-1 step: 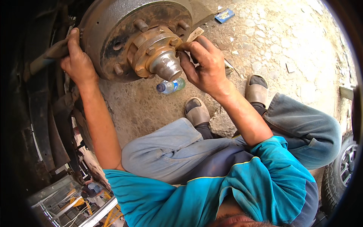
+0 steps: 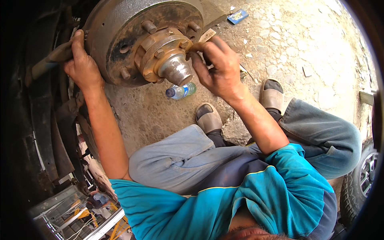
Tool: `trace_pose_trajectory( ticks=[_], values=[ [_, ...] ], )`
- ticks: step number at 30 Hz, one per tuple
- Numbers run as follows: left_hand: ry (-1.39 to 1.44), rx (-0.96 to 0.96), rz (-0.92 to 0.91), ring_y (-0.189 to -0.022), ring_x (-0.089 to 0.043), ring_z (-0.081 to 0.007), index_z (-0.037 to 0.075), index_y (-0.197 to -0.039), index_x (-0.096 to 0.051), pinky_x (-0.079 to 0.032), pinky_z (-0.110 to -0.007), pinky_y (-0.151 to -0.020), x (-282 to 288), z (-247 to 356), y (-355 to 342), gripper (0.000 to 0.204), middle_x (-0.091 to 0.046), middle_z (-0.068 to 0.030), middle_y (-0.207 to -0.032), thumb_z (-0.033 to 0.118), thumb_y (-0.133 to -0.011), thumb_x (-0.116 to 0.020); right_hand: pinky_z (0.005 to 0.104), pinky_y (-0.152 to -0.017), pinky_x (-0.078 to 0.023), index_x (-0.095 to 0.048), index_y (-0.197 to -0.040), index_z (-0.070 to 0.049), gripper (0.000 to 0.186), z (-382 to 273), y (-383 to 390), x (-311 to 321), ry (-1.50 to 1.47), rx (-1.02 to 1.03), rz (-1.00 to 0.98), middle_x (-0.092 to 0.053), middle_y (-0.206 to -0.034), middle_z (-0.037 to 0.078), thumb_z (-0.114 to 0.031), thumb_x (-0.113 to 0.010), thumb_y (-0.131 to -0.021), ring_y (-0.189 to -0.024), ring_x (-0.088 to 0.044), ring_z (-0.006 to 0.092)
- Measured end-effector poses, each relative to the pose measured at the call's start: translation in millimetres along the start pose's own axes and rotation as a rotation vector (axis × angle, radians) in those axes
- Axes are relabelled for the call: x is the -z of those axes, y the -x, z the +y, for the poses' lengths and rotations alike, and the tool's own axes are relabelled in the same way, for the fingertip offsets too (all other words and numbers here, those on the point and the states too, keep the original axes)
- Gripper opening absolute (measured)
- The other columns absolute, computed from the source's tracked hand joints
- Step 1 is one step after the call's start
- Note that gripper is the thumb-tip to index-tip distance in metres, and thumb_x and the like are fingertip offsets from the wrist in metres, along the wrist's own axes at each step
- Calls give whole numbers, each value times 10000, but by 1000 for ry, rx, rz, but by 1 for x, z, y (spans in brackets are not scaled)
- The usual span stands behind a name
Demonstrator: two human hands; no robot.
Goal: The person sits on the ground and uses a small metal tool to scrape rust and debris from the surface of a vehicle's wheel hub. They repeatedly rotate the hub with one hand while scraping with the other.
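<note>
A large round brake drum (image 2: 96, 48) with wheel studs fills the top. At its middle sits a rusty hub (image 2: 154, 56) with a ring of bolts and a shiny metal end cap (image 2: 176, 70). My left hand (image 2: 85, 66) grips the drum's left edge, thumb along the rim; its other fingers are mostly hidden. On the hub's right side, my right hand (image 2: 220, 66) is closed, finger and thumb curled close to a flange bolt (image 2: 185, 44). Whatever those fingertips pinch is hidden. A flat pale piece (image 2: 207, 36) shows just above this hand.
A plastic bottle (image 2: 181, 91) lies on the ground below the hub. Farther off is a small blue packet (image 2: 237, 17). A stone (image 2: 236, 130) lies between my sandalled feet. Dark vehicle parts (image 2: 44, 100) line the left; a tyre (image 2: 360, 180) stands at lower right.
My right hand has shifted slightly to the right, its thumb a little farther from the end cap. My left hand and the drum have not moved.
</note>
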State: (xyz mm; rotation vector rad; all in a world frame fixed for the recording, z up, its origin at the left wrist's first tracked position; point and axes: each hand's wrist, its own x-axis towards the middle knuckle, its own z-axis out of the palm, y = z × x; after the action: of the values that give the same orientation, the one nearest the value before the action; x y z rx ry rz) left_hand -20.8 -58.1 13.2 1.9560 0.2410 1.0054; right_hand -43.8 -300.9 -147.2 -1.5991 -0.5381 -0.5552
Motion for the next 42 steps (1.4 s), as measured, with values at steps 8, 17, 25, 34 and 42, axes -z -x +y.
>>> trace_pose_trajectory(
  ticks=[8, 17, 25, 34, 42],
  values=[
    [-5, 41, 15, -1037, -676, -162, -91, -1167, -729, -515, -299, -941, 0, 4, 3, 381, -736, -117, -1154, 232, -966, -710, 391, -592, -531, -678, -991, -40, 176, -2, -1, 3, -2, -8, -2, -596, -832, 121, 1, -752, -837, -699, -652, 307],
    [-62, -10, 3, -980, -680, -168, -99, -1159, -724, -538, -311, -892, 0, 3, 0, 412, -729, -111, -1123, 257, -950, -729, 401, -596, -524, -676, -1006, -36, 187, -3, 2, -2, -21, -11, 18, -598, -848, 126, 12, -746, -839, -709, -649, 318],
    [-40, 53, 29, -964, -677, -157, -89, -1148, -734, -536, -312, -883, -3, 7, 3, 403, -734, -103, -1103, 260, -946, -736, 408, -598, -525, -670, -1002, -38, 188, -3, 4, -2, -24, -21, -7, -593, -860, 136, 9, -751, -839, -702, -643, 329],
    [9, 62, 42, -997, -666, -153, -97, -1110, -747, -511, -286, -916, -2, 3, 2, 361, -740, -107, -1097, 226, -948, -736, 403, -602, -533, -665, -994, -41, 185, -3, 2, 1, -20, 6, -42, -586, -858, 131, 19, -741, -837, -707, -642, 330],
    [-30, 42, 25, -995, -674, -159, -80, -1165, -732, -526, -309, -901, -4, 7, 1, 398, -733, -95, -1117, 260, -960, -723, 420, -610, -527, -653, -1011, -43, 207, -1, 1, 1, -15, 48, -48, -560, -868, 131, 6, -742, -829, -732, -633, 333]
  ],
)
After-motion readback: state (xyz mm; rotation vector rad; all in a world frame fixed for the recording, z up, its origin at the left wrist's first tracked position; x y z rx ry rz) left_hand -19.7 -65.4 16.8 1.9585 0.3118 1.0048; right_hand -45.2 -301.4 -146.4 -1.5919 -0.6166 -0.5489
